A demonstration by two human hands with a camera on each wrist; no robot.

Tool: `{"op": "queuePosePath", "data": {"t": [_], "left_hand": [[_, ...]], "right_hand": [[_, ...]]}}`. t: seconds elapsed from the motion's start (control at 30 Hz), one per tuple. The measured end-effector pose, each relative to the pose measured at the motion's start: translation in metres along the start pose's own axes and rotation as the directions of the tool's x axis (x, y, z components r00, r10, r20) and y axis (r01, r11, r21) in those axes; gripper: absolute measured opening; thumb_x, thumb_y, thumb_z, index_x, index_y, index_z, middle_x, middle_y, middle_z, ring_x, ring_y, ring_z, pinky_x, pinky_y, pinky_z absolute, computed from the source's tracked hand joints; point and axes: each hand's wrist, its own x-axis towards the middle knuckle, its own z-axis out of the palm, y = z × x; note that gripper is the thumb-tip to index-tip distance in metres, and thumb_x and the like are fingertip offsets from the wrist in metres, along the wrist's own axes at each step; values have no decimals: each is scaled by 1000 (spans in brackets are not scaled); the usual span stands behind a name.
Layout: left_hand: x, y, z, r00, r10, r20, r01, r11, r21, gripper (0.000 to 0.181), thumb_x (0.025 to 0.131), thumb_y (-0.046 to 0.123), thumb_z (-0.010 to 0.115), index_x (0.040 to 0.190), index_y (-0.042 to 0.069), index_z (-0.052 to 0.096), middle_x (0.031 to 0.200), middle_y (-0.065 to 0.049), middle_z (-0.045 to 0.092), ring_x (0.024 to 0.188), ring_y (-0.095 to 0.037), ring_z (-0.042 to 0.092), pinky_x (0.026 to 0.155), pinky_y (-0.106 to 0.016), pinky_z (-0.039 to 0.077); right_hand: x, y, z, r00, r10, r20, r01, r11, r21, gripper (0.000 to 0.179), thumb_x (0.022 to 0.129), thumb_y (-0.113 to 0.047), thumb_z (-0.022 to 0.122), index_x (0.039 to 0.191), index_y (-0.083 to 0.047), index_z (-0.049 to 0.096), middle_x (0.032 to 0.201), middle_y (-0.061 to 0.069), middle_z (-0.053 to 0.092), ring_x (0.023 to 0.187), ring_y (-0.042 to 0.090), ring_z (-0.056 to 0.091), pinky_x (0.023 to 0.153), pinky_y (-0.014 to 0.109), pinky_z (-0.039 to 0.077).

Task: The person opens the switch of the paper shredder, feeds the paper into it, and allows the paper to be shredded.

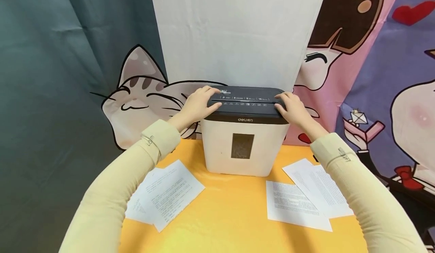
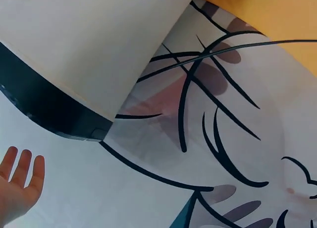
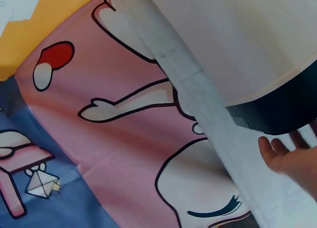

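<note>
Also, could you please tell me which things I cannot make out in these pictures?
Head view: the print on the left papers and right papers, too small to read.
Head view: part of the right papers, covered by the right sleeve.
Head view: the back of the shredder, hidden by its front; inside its window, too dark.
Left wrist view: part of the left hand, cut off by the left edge.
Right wrist view: part of the right hand, cut off by the right edge.

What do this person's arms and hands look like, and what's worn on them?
The left sleeve and right sleeve are long and pale yellow, with wide cuffs and small dark lettering at each cuff. The left hand and right hand are bare, with no gloves.
</note>
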Motion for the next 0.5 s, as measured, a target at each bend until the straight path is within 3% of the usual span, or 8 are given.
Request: {"op": "queuePosePath", "data": {"t": [0.23,0.37,0.5], "left_hand": [[10,-5,13,996,-45,75,45,999,3,45,95,36,53,134,14,49,131,-11,52,122,-30,49,102,-46,41],[19,-7,11,993,-47,108,49,999,-14,44,95,34,54,133,14,50,132,-11,52,125,-29,47,104,-44,39],[29,-8,6,995,-35,95,37,999,-21,40,95,31,54,131,13,52,131,-10,53,125,-27,47,106,-42,37]], "right_hand": [[10,13,12,999,-30,45,28,998,58,35,98,-13,48,128,5,49,136,30,41,129,47,31,108,61,22],[17,15,12,997,18,70,-23,998,62,37,99,-16,47,130,4,47,139,30,38,132,47,29,110,59,20],[24,13,8,993,59,101,-63,998,31,40,100,-19,44,131,5,45,141,30,36,132,46,29,109,60,20]]}}
